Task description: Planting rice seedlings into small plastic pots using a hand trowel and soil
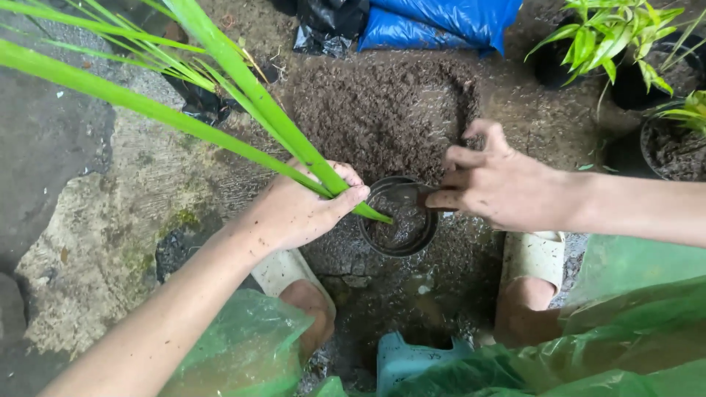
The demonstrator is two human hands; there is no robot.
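We have the left hand (298,209) clamped round the long-leaved green plant (243,88), base over the small black pot (401,220). Our right hand (500,184) is curled at the pot's rim; contents of that grip unclear. Soil heap (382,110) lies just behind.

Left hand (298,209) clenched with arm extended forward; right hand (500,184) loosely curled, knuckles up.

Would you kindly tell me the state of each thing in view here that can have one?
Left hand: closed around the plant's base.
Plant: long green leaves, held tilted, base over the pot.
Small black pot: upright, partly filled with soil.
Right hand: fingers curled at the pot's rim.
Soil pile: loose, heaped on the ground.
Blue bag: lying behind the pile.
Potted plants: upright, already planted.
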